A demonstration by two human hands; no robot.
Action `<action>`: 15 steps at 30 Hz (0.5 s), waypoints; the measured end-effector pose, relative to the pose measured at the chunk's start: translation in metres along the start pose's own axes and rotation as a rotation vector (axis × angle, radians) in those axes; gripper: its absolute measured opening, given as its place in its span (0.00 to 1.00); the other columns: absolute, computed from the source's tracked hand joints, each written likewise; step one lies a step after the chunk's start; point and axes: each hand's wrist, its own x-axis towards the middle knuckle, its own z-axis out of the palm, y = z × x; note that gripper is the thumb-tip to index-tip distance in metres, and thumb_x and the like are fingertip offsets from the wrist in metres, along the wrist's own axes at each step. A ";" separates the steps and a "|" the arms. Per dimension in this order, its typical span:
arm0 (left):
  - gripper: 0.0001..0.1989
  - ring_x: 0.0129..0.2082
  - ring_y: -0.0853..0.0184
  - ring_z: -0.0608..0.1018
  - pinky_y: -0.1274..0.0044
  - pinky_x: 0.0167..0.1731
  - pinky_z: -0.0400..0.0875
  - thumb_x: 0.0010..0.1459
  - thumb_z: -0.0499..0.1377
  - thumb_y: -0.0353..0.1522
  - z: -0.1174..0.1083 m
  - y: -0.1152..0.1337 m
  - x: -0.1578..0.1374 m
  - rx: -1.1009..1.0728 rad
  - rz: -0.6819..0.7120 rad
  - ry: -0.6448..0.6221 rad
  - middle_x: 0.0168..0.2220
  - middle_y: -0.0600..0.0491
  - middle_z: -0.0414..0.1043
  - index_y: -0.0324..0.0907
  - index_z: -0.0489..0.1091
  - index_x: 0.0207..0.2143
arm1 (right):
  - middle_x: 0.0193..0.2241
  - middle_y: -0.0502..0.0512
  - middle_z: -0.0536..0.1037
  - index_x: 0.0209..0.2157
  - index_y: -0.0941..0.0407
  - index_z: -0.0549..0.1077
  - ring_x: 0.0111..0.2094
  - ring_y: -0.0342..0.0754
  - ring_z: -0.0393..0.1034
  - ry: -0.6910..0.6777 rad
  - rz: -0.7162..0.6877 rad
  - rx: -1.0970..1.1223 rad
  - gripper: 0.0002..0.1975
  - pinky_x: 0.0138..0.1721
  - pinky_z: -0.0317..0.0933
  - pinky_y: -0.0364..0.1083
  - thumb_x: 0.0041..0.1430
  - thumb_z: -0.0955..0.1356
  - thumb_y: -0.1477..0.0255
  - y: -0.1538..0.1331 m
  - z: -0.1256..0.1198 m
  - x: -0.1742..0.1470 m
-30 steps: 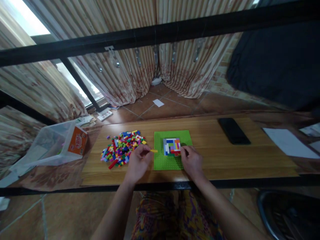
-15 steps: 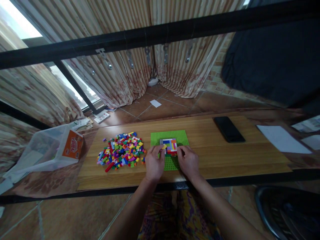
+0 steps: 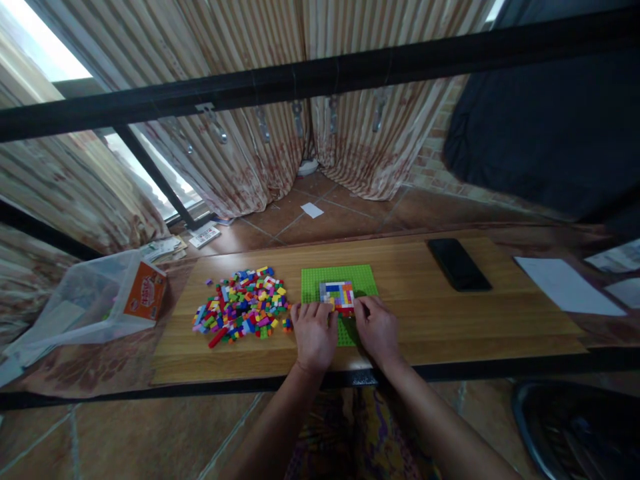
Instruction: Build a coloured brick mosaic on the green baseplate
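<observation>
A green studded baseplate point(image 3: 311, 275) lies on the wooden board, bearing a low block of multicoloured toy bricks point(image 3: 342, 291). My left hand point(image 3: 315, 332) is at the block's near left corner, fingers bent and close together. At its fingertips shows a small yellow brick point(image 3: 331, 302), against the block. My right hand point(image 3: 379, 328) grips the right edge of the block, thumb and forefinger closed there with the other fingers curled in. Both hands hide the near part of the baseplate.
A heap of loose toy bricks point(image 3: 245, 303) spreads left of the baseplate. A black phone point(image 3: 459, 265) lies at the right of the wooden board point(image 3: 415, 267). Beyond its left end stands a clear plastic bin point(image 3: 95, 293). A black rail point(image 3: 240, 87) crosses above, and white paper point(image 3: 565, 285) lies at the right.
My left hand has turned from a side pinch to palm down, its fingers now over the block's near left corner with the yellow brick. My right hand stays at the right edge.
</observation>
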 end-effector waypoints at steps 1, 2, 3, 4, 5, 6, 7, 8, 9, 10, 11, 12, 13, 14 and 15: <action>0.03 0.37 0.61 0.74 0.64 0.49 0.59 0.58 0.59 0.32 0.000 0.000 0.000 0.006 0.010 -0.013 0.32 0.53 0.76 0.44 0.73 0.33 | 0.30 0.55 0.76 0.31 0.56 0.74 0.32 0.47 0.70 0.001 0.004 0.000 0.15 0.34 0.57 0.43 0.65 0.59 0.66 0.000 0.000 0.000; 0.04 0.37 0.61 0.74 0.63 0.50 0.58 0.58 0.59 0.33 -0.001 0.000 0.000 0.010 0.019 -0.023 0.32 0.53 0.76 0.44 0.73 0.34 | 0.31 0.55 0.76 0.31 0.56 0.74 0.32 0.47 0.70 0.001 0.007 0.001 0.15 0.34 0.57 0.43 0.65 0.59 0.66 0.000 0.000 0.000; 0.04 0.38 0.61 0.73 0.63 0.50 0.58 0.59 0.59 0.33 -0.001 -0.001 0.000 0.014 0.026 -0.031 0.33 0.53 0.76 0.44 0.73 0.35 | 0.31 0.55 0.76 0.31 0.56 0.74 0.31 0.47 0.70 0.002 0.008 0.003 0.15 0.33 0.57 0.43 0.65 0.59 0.66 0.000 0.000 0.000; 0.04 0.38 0.61 0.73 0.63 0.50 0.58 0.59 0.58 0.33 -0.001 -0.002 0.000 0.016 0.031 -0.035 0.34 0.53 0.76 0.44 0.73 0.36 | 0.31 0.55 0.76 0.31 0.56 0.74 0.31 0.47 0.69 0.003 0.007 0.005 0.15 0.33 0.57 0.43 0.65 0.60 0.66 0.001 0.000 0.000; 0.05 0.39 0.61 0.73 0.63 0.51 0.58 0.60 0.57 0.34 -0.002 -0.002 0.000 0.016 0.034 -0.039 0.35 0.53 0.76 0.45 0.72 0.37 | 0.31 0.55 0.76 0.30 0.56 0.74 0.31 0.47 0.69 0.005 0.004 0.009 0.15 0.33 0.57 0.43 0.65 0.60 0.65 0.001 0.000 0.000; 0.05 0.40 0.61 0.73 0.62 0.51 0.58 0.60 0.57 0.34 -0.003 -0.003 0.000 0.015 0.037 -0.044 0.36 0.52 0.76 0.45 0.72 0.37 | 0.30 0.55 0.76 0.30 0.56 0.74 0.31 0.47 0.69 0.006 0.000 0.013 0.15 0.33 0.57 0.43 0.65 0.60 0.65 0.001 0.000 0.000; 0.05 0.41 0.60 0.73 0.62 0.51 0.58 0.61 0.57 0.33 -0.003 -0.004 0.000 0.013 0.039 -0.047 0.37 0.52 0.76 0.45 0.72 0.38 | 0.30 0.55 0.76 0.30 0.56 0.74 0.30 0.46 0.69 0.007 -0.004 0.016 0.16 0.33 0.57 0.43 0.65 0.60 0.65 0.001 0.001 0.000; 0.05 0.42 0.60 0.73 0.62 0.52 0.57 0.61 0.56 0.33 -0.004 -0.005 0.000 0.009 0.043 -0.050 0.39 0.52 0.76 0.45 0.71 0.38 | 0.30 0.55 0.76 0.30 0.56 0.74 0.30 0.46 0.69 0.012 -0.005 0.017 0.16 0.33 0.57 0.43 0.65 0.60 0.65 0.001 0.001 0.000; 0.05 0.43 0.60 0.73 0.61 0.53 0.57 0.61 0.56 0.33 -0.004 -0.005 0.001 0.003 0.047 -0.051 0.41 0.51 0.75 0.45 0.71 0.38 | 0.30 0.55 0.76 0.30 0.56 0.74 0.30 0.46 0.69 0.017 -0.004 0.017 0.16 0.33 0.57 0.43 0.65 0.60 0.65 0.001 0.001 0.000; 0.05 0.44 0.60 0.73 0.61 0.54 0.56 0.61 0.56 0.33 -0.004 -0.006 0.001 -0.005 0.052 -0.050 0.43 0.51 0.75 0.45 0.71 0.38 | 0.30 0.55 0.76 0.30 0.56 0.74 0.30 0.46 0.69 0.020 -0.002 0.018 0.16 0.33 0.57 0.43 0.65 0.60 0.65 0.000 0.001 0.000; 0.05 0.45 0.60 0.73 0.60 0.55 0.55 0.61 0.56 0.33 -0.003 -0.007 0.002 -0.015 0.059 -0.050 0.45 0.51 0.75 0.45 0.71 0.39 | 0.30 0.55 0.76 0.30 0.56 0.74 0.30 0.46 0.69 0.021 0.000 0.018 0.15 0.33 0.57 0.43 0.65 0.60 0.65 0.000 0.001 0.000; 0.05 0.46 0.60 0.73 0.59 0.56 0.53 0.61 0.56 0.32 -0.003 -0.007 0.002 -0.028 0.068 -0.051 0.46 0.52 0.75 0.45 0.70 0.39 | 0.30 0.55 0.76 0.30 0.56 0.74 0.30 0.46 0.69 0.020 0.001 0.018 0.15 0.33 0.57 0.43 0.65 0.60 0.65 0.000 0.001 0.000; 0.05 0.47 0.61 0.73 0.58 0.57 0.52 0.61 0.56 0.32 -0.002 -0.008 0.002 -0.042 0.078 -0.053 0.46 0.52 0.75 0.45 0.70 0.39 | 0.30 0.55 0.76 0.30 0.56 0.74 0.30 0.46 0.69 0.018 0.002 0.019 0.15 0.33 0.57 0.43 0.65 0.60 0.65 0.000 0.001 0.000; 0.05 0.47 0.61 0.73 0.58 0.58 0.50 0.61 0.56 0.31 -0.001 -0.008 0.002 -0.056 0.087 -0.054 0.46 0.52 0.75 0.45 0.70 0.40 | 0.30 0.55 0.76 0.30 0.56 0.74 0.30 0.46 0.69 0.016 0.001 0.018 0.15 0.33 0.57 0.43 0.65 0.60 0.66 0.000 0.001 0.000; 0.05 0.47 0.62 0.73 0.57 0.59 0.49 0.61 0.56 0.30 -0.001 -0.008 0.003 -0.067 0.096 -0.056 0.46 0.52 0.75 0.45 0.69 0.40 | 0.31 0.55 0.76 0.30 0.56 0.74 0.31 0.46 0.69 0.014 0.001 0.017 0.15 0.33 0.57 0.43 0.65 0.60 0.66 0.000 0.001 0.000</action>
